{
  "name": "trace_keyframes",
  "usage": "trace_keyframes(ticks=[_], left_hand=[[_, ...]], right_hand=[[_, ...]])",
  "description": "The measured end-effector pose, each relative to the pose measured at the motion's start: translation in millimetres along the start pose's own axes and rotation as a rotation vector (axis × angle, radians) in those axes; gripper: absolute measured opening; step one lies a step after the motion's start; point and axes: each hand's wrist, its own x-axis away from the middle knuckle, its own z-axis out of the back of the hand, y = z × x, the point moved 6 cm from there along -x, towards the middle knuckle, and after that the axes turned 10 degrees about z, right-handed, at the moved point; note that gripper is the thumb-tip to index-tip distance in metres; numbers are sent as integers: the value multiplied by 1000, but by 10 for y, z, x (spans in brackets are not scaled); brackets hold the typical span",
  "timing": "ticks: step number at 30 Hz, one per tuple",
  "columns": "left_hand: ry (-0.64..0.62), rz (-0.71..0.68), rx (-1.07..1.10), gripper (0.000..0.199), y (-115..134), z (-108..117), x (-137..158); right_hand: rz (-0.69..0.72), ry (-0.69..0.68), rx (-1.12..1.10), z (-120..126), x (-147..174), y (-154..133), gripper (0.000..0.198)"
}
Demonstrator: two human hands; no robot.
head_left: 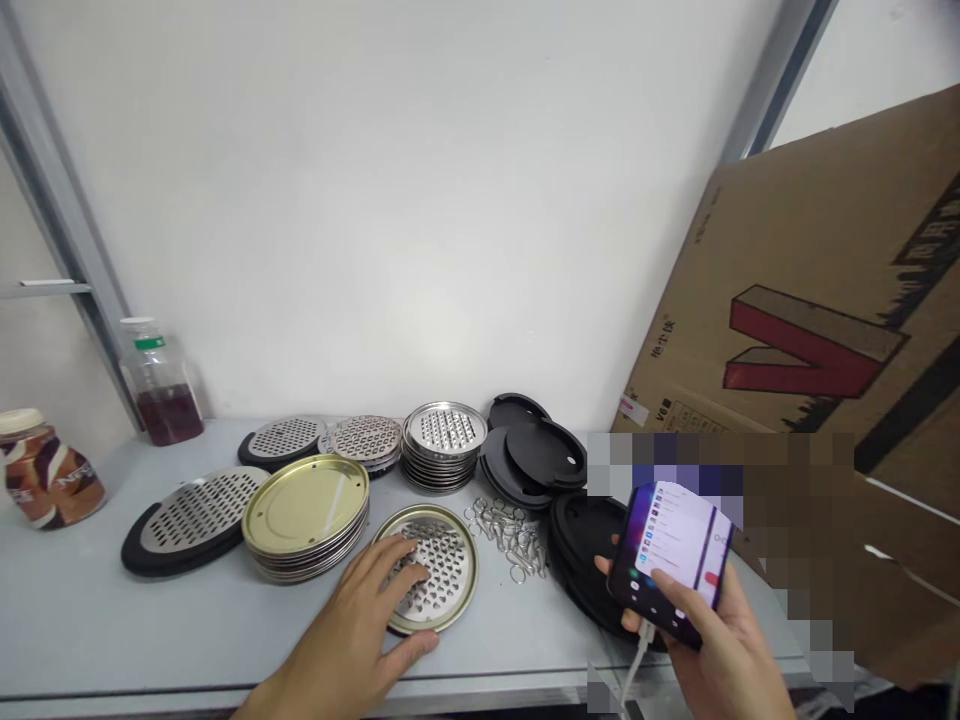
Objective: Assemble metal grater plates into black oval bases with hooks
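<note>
My left hand (360, 615) lies with its fingers spread over the left side of a round metal grater plate (442, 580) with a gold rim. My right hand (724, 640) is closed around a smartphone (667, 565), thumb on its lit screen. A white cable (636, 665) runs down from the phone's lower edge. Left of my left hand stands a stack of gold-coloured round lids (307, 510). Several small metal clips with rings (514, 535) lie loose between the grater plate and the black round pieces (581, 560), which the phone partly covers.
Behind are stacked silver grater plates (446, 435), more black discs (544, 450) and black-rimmed graters (202, 510). A bottle of dark liquid (166, 400) and a brown jar (52, 475) stand left. A large cardboard box (810, 270) leans at right. Pixelation covers the area around the phone.
</note>
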Motion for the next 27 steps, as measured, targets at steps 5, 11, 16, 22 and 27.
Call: trace_keyframes(ticks=[5, 11, 16, 22, 27], left_hand=[[13, -2, 17, 42, 13, 12, 7], [3, 8, 9, 42, 3, -5, -7], [-9, 3, -9, 43, -3, -18, -7], [-33, 3, -15, 42, -6, -32, 1], [-32, 8, -11, 42, 9, -12, -10]], right_hand=[[-19, 23, -1, 51, -17, 16, 56], [-19, 38, -16, 88, -31, 45, 55], [-46, 48, -44, 80, -20, 39, 58], [-60, 38, -96, 22, 13, 6, 66], [-71, 31, -103, 9, 20, 15, 70]])
